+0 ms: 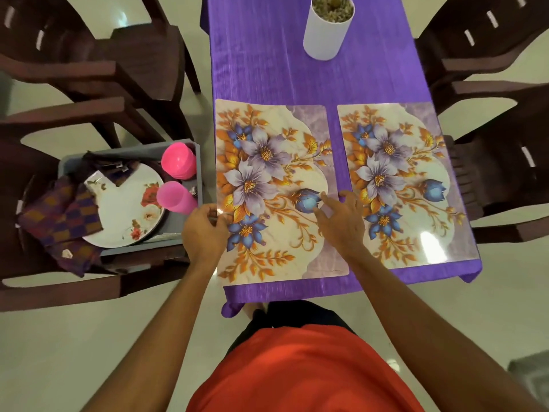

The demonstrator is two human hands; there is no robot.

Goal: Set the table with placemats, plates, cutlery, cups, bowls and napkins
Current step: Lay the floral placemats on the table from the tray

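Observation:
Two floral placemats lie side by side on the purple tablecloth (285, 72): the left placemat (267, 179) and the right placemat (407, 185). My left hand (205, 230) pinches the left placemat's left edge. My right hand (341, 218) rests with spread fingers on that mat's right side. To the left, a grey bin (190, 221) on a chair holds a white floral plate (124, 203), two pink cups (178, 160) (175, 197) and checked cloth napkins (59, 215).
A white cylindrical pot (326, 28) with dried plant matter stands at the table's far end. Dark brown chairs (98, 69) (499, 93) flank the table on both sides. Pale floor surrounds the table.

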